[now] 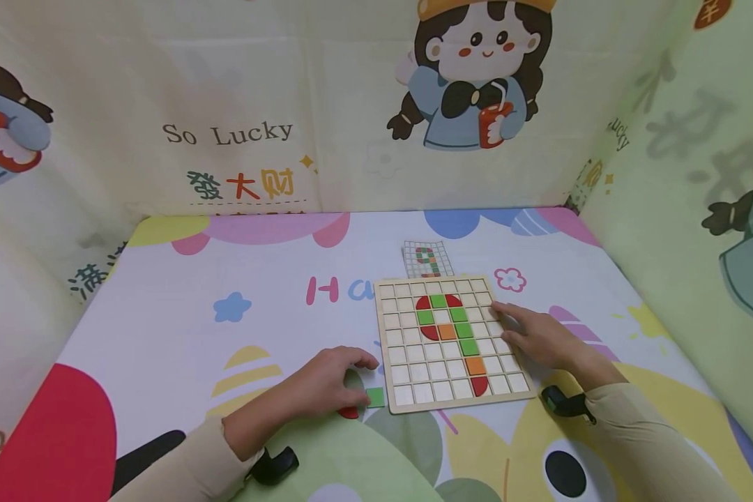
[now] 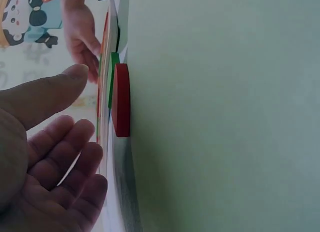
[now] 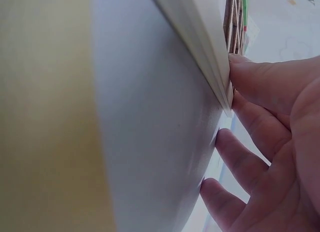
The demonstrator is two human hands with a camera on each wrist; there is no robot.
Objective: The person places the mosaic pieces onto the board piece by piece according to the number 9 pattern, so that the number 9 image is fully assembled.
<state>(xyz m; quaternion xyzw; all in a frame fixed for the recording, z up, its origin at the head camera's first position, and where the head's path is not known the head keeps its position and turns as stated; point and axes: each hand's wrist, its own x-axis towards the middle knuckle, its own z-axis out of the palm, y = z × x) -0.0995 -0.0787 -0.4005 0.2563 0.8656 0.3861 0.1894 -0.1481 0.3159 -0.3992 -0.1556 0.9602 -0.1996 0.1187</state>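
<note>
A wooden grid board (image 1: 402,374) lies on the table, with green, orange and red pieces forming a 9-like shape in its cells. My right hand (image 1: 542,338) rests at its right edge; in the right wrist view, the thumb (image 3: 265,81) and index finger touch the rim, while other fingertips meet the tabletop. Left of the board, my left hand (image 1: 323,383) hovers with bent, relaxed fingers and nothing between them. Close by its fingertips are a loose green square tile (image 1: 375,397) and a red rounded piece (image 2: 121,100), which is partly hidden by the hand in the head view.
Behind the board lies a small pattern card (image 1: 427,256) showing a similar coloured figure on a grid. A printed cloth (image 1: 288,279) covers the table, and printed curtains (image 1: 351,104) stand at the back and both sides. Each wrist wears a black camera band (image 1: 275,466).
</note>
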